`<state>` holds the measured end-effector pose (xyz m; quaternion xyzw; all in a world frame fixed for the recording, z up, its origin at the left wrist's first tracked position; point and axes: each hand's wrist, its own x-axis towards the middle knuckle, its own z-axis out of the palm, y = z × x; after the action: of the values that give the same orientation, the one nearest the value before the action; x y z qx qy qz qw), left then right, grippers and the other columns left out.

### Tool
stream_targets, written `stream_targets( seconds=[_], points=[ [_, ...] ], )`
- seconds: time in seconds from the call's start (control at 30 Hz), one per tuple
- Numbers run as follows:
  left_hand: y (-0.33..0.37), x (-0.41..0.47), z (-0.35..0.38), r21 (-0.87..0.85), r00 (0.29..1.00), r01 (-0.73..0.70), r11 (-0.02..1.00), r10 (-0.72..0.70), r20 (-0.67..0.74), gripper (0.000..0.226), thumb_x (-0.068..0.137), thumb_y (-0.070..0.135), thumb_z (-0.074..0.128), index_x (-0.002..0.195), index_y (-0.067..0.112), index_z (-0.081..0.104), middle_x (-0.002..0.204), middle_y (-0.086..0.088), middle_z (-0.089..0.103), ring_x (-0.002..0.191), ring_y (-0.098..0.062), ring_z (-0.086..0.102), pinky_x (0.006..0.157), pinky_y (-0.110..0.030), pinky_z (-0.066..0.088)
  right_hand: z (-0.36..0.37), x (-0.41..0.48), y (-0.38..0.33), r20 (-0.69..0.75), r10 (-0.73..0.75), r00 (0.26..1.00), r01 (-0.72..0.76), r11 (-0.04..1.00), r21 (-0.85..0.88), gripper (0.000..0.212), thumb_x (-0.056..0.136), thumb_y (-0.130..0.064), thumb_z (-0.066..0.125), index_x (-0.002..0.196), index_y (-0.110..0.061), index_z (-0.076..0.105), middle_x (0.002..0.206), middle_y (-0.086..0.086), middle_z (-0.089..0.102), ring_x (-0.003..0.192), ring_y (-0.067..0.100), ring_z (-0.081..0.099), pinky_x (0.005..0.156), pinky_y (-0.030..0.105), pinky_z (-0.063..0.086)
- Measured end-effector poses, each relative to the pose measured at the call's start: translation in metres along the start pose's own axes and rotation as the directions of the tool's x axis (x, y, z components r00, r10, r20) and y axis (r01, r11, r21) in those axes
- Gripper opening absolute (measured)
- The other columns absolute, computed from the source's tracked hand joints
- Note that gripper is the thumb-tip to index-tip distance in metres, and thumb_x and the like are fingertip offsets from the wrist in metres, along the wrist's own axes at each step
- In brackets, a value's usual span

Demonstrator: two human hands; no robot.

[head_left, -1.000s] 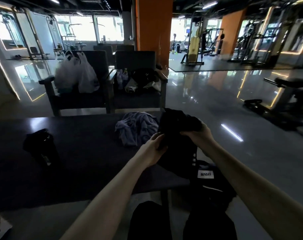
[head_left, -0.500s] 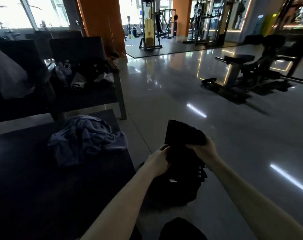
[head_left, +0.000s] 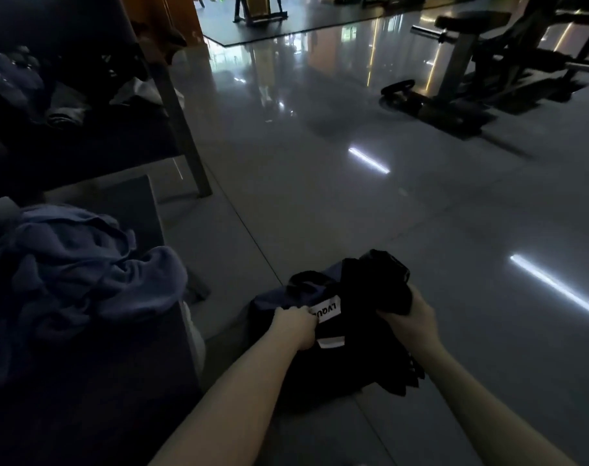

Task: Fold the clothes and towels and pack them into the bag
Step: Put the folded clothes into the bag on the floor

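Left hand point(head_left: 294, 327): my fingers curl over the rim of the bag point(head_left: 272, 299), beside its white label point(head_left: 326, 312).
Right hand point(head_left: 408, 320): I grip the black garment point(head_left: 373, 280), a soft folded bundle, at the top of the bag.
Bag: dark limp fabric, on the floor point(head_left: 353, 213) just off the table point(head_left: 84, 415) corner.
Towel point(head_left: 77, 267): blue, crumpled (not folded), at the table edge.
Room: glossy floor beyond the bag and to its right.

Towel point(head_left: 84, 274) on table point(head_left: 84, 415) at left — bag point(head_left: 279, 299) on floor point(head_left: 353, 213) to its right.
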<state>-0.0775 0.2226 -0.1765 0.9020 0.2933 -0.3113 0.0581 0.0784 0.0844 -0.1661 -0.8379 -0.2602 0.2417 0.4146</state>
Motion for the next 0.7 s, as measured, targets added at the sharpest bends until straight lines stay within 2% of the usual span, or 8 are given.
stream_targets(
  seconds=[0.1,0.23,0.37,0.53,0.63,0.7],
  points=[
    [-0.004,0.04,0.011,0.119,0.999,-0.012,0.993,0.006,0.051,0.045,0.098,0.019,0.043,0.143,0.016,0.039,0.144,-0.011,0.037,0.128,-0.032,0.04,0.102,-0.048,0.033,0.011,0.017,0.016,0.0,-0.026,1.0,0.026,0.999,-0.039,0.048,0.081,-0.025,0.072,0.121,-0.009,0.051,0.103,0.013,0.063,0.09,0.03,0.061,0.078,0.043,0.053],
    [-0.004,0.092,0.029,0.208,0.995,-0.026,0.978,0.006,0.096,0.048,0.099,0.025,0.044,0.146,0.018,0.035,0.146,-0.009,0.034,0.131,-0.03,0.036,0.104,-0.046,0.031,0.026,0.04,0.033,0.002,-0.123,0.992,0.123,0.986,-0.115,0.043,0.081,-0.022,0.072,0.118,-0.009,0.053,0.091,0.004,0.059,0.083,0.024,0.058,0.068,0.033,0.049],
    [-0.008,0.135,0.054,0.185,0.99,-0.023,0.982,-0.003,0.14,0.056,0.099,0.031,0.044,0.149,0.016,0.025,0.152,-0.01,0.024,0.138,-0.032,0.025,0.108,-0.052,0.024,0.046,0.061,0.05,0.015,-0.212,0.977,0.21,0.95,-0.231,0.048,0.082,-0.018,0.069,0.125,-0.007,0.051,0.103,0.011,0.062,0.09,0.031,0.062,0.067,0.033,0.048],
    [-0.023,0.164,0.089,0.216,0.991,0.102,0.971,-0.119,0.068,0.07,0.101,0.032,0.04,0.152,0.006,0.0,0.158,-0.015,-0.002,0.144,-0.04,0.001,0.111,-0.061,0.012,0.072,0.069,0.076,0.041,-0.261,0.964,0.262,0.922,-0.287,0.041,0.082,-0.01,0.064,0.122,-0.01,0.053,0.105,0.009,0.061,0.092,0.031,0.06,0.066,0.029,0.038],
    [-0.034,0.173,0.107,0.213,0.973,0.221,0.952,-0.229,0.016,0.084,0.099,0.04,0.043,0.15,0.006,-0.015,0.156,-0.023,-0.01,0.142,-0.048,0.003,0.11,-0.064,0.008,0.08,0.071,0.09,0.071,-0.28,0.957,0.287,0.9,-0.327,0.045,0.081,-0.01,0.065,0.124,-0.011,0.052,0.11,0.008,0.06,0.097,0.031,0.06,0.068,0.03,0.038],
    [-0.037,0.179,0.117,0.232,0.965,0.258,0.938,-0.261,-0.019,0.084,0.1,0.038,0.042,0.148,0.005,-0.018,0.156,-0.025,-0.008,0.141,-0.049,0.005,0.109,-0.066,0.008,0.083,0.073,0.096,0.082,-0.305,0.949,0.315,0.887,-0.337,0.047,0.08,-0.01,0.067,0.125,-0.01,0.052,0.112,0.008,0.06,0.098,0.031,0.06,0.07,0.031,0.041]
  ],
)
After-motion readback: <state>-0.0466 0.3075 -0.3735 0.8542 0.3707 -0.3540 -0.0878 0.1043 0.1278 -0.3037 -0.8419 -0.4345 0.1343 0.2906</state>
